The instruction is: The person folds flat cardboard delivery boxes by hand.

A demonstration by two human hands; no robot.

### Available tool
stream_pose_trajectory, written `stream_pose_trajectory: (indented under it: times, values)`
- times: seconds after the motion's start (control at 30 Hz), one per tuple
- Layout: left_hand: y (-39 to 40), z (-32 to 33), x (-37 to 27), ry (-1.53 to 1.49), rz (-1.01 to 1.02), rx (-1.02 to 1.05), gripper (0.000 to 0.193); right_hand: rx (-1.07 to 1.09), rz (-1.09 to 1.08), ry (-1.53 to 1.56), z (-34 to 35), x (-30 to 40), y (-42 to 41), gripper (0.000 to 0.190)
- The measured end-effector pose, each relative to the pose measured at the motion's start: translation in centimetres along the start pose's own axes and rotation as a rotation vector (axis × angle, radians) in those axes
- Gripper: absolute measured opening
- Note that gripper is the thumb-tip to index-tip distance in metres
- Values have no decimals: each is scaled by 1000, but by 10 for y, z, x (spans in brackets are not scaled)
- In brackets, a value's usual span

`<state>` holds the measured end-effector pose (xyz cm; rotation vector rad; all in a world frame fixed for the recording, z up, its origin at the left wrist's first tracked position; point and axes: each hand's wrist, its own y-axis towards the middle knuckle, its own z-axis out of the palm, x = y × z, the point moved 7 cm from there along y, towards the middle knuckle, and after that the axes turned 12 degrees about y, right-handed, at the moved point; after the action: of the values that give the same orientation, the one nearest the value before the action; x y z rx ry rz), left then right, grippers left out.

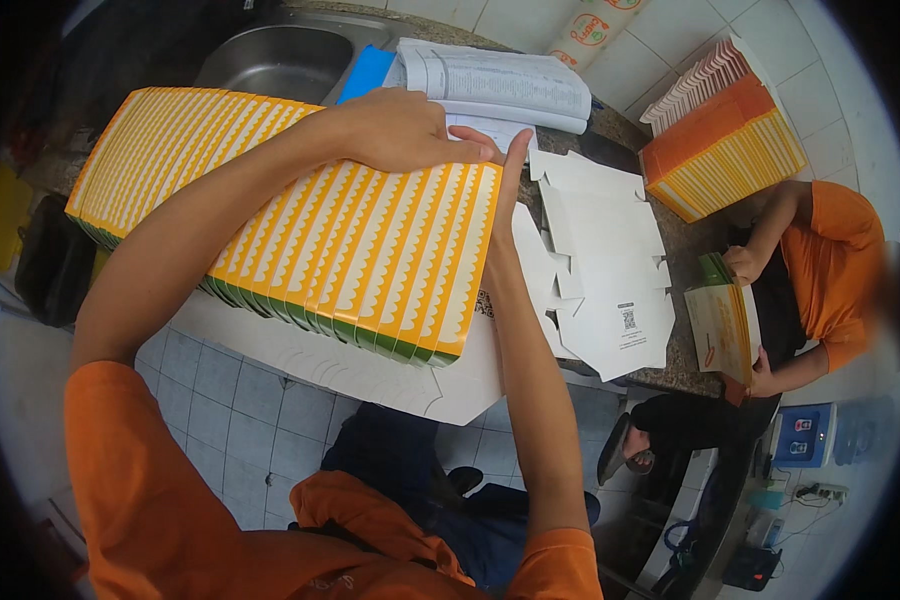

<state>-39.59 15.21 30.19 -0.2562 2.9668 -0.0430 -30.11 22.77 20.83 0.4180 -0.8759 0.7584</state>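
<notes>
A long row of nested yellow-and-white cardboard boxes with green lower edges lies across the counter before me. My left hand rests over the far edge of the row near its right end, fingers curled and thumb pointing right. At the end face of the last box is my right hand, its thumb raised and its palm against the cardboard; some of its fingers are hidden. Under and beside the row lie flat white cardboard blanks with cut flaps, one bearing a printed code.
A steel sink and an open stack of papers lie beyond the row. At the right stands another stack of boxes; a co-worker there handles a folded box. A water dispenser is lower right.
</notes>
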Motion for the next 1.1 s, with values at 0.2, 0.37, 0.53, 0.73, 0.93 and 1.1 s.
stream_pose_trajectory:
  times: [0.2,0.37,0.53,0.73,0.93,1.1]
  values:
    - [-6,-1,5,-17,-14,13,85,-464,-338,-217,-14,48,-90,78]
    - [0,-7,-8,-22,-3,8,90,-204,-196,-97,1,-3,-123,68]
    - [1,-2,-2,-56,-6,-58,88,-275,-161,47,18,31,-155,47]
    - [5,-4,-9,-67,-27,5,83,342,-597,-648,77,174,-311,23]
    - [2,-11,-10,-59,80,-151,69,149,-1061,-1179,100,225,-400,34]
    - [-61,-53,-95,722,348,-687,27,16,-1299,-1182,80,228,-458,34]
